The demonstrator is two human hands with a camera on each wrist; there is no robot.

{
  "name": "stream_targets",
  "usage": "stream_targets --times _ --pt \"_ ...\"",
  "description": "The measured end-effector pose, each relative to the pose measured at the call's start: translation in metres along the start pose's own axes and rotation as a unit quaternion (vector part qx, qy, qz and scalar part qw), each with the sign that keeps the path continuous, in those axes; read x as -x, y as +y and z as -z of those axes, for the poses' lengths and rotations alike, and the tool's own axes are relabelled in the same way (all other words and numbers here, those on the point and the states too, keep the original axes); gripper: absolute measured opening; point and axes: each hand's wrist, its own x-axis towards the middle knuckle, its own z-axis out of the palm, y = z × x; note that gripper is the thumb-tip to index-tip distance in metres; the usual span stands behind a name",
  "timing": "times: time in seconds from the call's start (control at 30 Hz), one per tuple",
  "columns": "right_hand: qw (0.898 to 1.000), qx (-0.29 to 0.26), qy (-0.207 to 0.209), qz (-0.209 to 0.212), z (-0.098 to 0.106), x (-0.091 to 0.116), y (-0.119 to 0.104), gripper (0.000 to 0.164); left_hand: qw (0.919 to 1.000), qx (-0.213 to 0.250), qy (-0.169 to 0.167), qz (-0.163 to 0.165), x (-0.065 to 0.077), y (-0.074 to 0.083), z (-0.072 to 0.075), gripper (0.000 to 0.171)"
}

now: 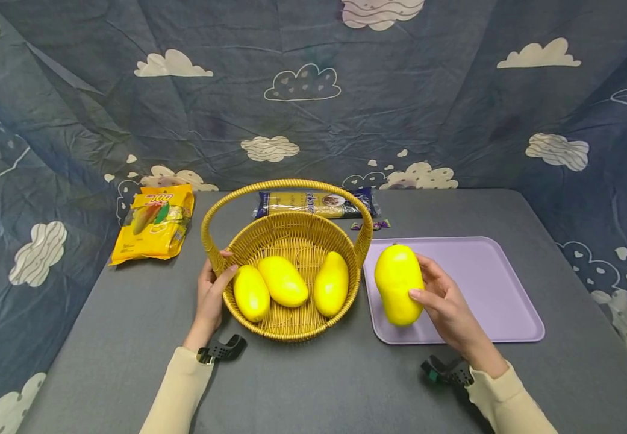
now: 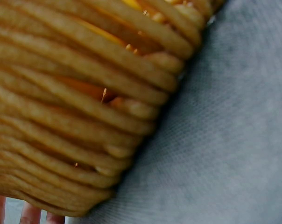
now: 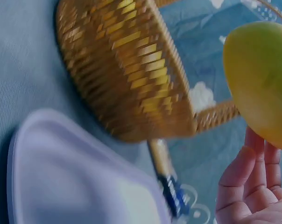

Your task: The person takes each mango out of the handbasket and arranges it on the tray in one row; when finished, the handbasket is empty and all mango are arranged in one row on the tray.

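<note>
In the head view a yellow mango [image 1: 399, 283] is held up by my right hand [image 1: 449, 310], thumb on its near side, over the left part of a lilac tray [image 1: 486, 289]. The right wrist view shows the same mango [image 3: 262, 84] against the fingers. My left hand [image 1: 211, 295] grips the left rim of a woven basket [image 1: 286, 226], with the thumb over the edge. Inside lie three more mangoes: one at left [image 1: 252, 293], one in the middle [image 1: 283, 281] and one at right [image 1: 331, 284]. The basket wall [image 2: 75, 102] fills much of the left wrist view.
At the back left stands a yellow snack bag [image 1: 153, 226] with a mango picture. Behind the basket lies a long pasta packet [image 1: 313, 205], partly hidden by the arched handle [image 1: 286, 184]. A small purple wrapped candy [image 1: 370, 225] lies behind the tray.
</note>
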Motion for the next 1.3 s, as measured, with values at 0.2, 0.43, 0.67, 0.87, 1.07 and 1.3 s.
stream_targets --times 0.2,0.43,0.67,0.87,1.07,1.3 --pt "0.990 0.085 0.084 -0.073 0.014 -0.005 0.009 0.051 1.0000 -0.001 0.000 0.002 0.000 0.000 0.000 0.034" --pt "0.964 0.170 0.133 -0.153 0.019 -0.012 0.014 0.063 1.0000 -0.001 0.002 0.004 0.000 0.000 0.001 0.034" --pt "0.948 0.200 0.146 -0.198 0.024 -0.015 0.021 0.066 1.0000 -0.003 0.001 0.003 0.001 0.000 0.001 0.034" --pt "0.939 0.213 0.162 -0.215 0.029 -0.018 0.036 0.074 1.0000 -0.006 0.003 0.003 0.000 0.001 0.000 0.033" --pt "0.933 0.221 0.160 -0.234 0.030 -0.020 0.043 0.083 1.0000 -0.004 0.003 0.001 0.000 0.000 0.000 0.034" --pt "0.929 0.230 0.163 -0.242 0.026 -0.024 0.040 0.078 1.0000 -0.002 0.001 -0.003 0.000 0.000 0.000 0.034"
